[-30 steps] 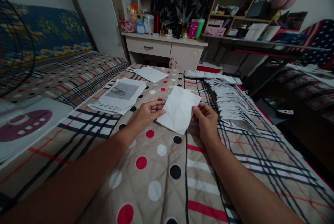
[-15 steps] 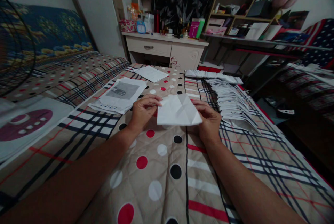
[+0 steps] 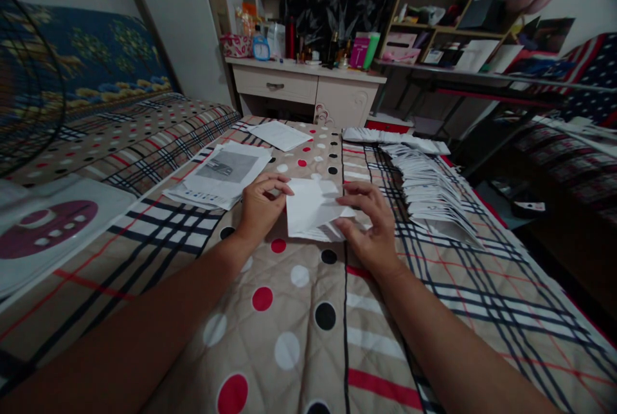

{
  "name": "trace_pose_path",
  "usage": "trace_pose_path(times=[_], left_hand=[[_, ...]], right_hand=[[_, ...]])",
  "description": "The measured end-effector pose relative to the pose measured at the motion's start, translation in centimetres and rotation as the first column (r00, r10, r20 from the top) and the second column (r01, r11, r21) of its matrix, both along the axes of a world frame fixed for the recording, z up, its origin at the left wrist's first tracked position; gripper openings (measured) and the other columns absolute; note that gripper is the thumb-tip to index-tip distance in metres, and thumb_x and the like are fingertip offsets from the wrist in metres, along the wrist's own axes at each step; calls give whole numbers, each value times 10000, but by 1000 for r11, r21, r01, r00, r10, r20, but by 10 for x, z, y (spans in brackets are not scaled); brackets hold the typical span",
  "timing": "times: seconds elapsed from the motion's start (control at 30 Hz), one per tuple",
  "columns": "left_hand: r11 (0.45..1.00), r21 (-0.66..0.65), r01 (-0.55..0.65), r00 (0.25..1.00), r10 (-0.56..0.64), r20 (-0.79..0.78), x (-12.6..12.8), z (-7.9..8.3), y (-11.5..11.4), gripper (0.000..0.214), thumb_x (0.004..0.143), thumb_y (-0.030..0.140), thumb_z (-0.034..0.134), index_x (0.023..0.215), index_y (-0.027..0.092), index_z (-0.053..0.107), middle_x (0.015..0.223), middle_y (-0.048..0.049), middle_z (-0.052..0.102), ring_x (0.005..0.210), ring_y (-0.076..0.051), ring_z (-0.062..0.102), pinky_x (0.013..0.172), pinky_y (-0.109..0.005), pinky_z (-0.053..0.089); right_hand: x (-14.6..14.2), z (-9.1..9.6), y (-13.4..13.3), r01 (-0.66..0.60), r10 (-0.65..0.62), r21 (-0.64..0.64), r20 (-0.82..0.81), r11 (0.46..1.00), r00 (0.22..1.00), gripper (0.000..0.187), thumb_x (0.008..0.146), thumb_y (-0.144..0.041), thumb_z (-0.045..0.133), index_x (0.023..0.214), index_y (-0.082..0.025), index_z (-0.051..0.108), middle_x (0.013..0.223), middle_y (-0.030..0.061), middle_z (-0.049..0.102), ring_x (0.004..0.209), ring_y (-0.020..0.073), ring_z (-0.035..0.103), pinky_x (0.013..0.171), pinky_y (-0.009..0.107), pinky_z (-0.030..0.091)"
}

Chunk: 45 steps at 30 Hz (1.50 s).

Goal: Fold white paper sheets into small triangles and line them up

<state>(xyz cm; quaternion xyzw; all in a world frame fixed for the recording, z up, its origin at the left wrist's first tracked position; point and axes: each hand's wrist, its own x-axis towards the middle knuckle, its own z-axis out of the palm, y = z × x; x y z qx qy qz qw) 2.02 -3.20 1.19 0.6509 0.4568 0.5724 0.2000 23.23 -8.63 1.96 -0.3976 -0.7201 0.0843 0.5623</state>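
A creased white sheet of folded paper [image 3: 313,208] is held between my hands above the dotted bedspread. The fingers of my left hand [image 3: 263,202] pinch its upper left corner. At the right side, my right hand [image 3: 371,221] has its thumb and fingers around a pointed flap of the paper, and the flap's tip lies between them. Layers show along the lower edge. Left of my left hand lies a stack of printed sheets [image 3: 226,173] with a grey picture on top. To the right of my right hand, a long row of folded papers [image 3: 429,182] overlaps.
Another white sheet [image 3: 279,135] lies farther back on the bedspread [image 3: 299,311]. A plastic bag with a purple print [image 3: 53,227] is at the left. Behind the bed stand a white dresser [image 3: 289,86] with bottles on top and a shelf unit [image 3: 434,31].
My right hand has moved left and inward, bringing the right side of the paper over into a flap. My left hand keeps its hold on the left corner.
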Motion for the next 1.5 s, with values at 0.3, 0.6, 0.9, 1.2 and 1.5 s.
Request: trace_pose_path(times=[0.3, 0.6, 0.9, 1.2, 1.5], left_hand=[[999, -46, 17, 991, -23, -133, -3, -11, 8, 183, 673, 35, 548, 628, 160, 673, 851, -51, 705, 842, -172, 663, 794, -300, 529], [950, -101, 296, 893, -313, -323, -4, -21, 9, 312, 642, -33, 524, 744, 184, 725, 967, -33, 716, 900, -149, 662, 850, -279, 518], [937, -255, 238, 903, -310, -297, -1, -13, 4, 190, 790, 329, 700, 675, 180, 730, 1013, -65, 700, 796, -148, 642, 758, -292, 524], [925, -316, 212, 977, -203, 62, 0, -25, 11, 757, 521, 132, 844, 1231, 194, 586, 1232, -116, 611, 904, -194, 670, 699, -288, 574], [848, -390, 358, 917, -242, 317, 5, -15, 7, 1001, 514, 126, 831, 1407, 188, 383, 897, -50, 717, 775, -206, 701, 673, -306, 571]], right_hand=[[-13, -10, 0, -157, 166, -58, 487, 986, 858, 273, 840, -318, 692, 1096, -227, 666, 1207, 100, 651, 1111, 267, 573, 947, 443, 406], [-11, -13, 2, -66, 169, -318, 307, 946, 937, 137, 901, -198, 562, 819, -183, 670, 803, 36, 677, 749, 167, 607, 693, 291, 426], [-10, -19, 9, 116, -38, -408, 193, 906, 980, 107, 790, -180, 649, 688, -181, 618, 863, 49, 620, 816, 186, 601, 767, 322, 467], [-16, -19, 9, 334, -204, -422, 324, 843, 924, 522, 688, -220, 762, 1160, -159, 547, 1137, 127, 642, 992, 267, 607, 847, 416, 494], [-10, -18, 11, 242, -181, -522, 166, 818, 969, 650, 700, -231, 738, 1289, -208, 465, 1014, 47, 669, 709, 181, 602, 682, 358, 503]])
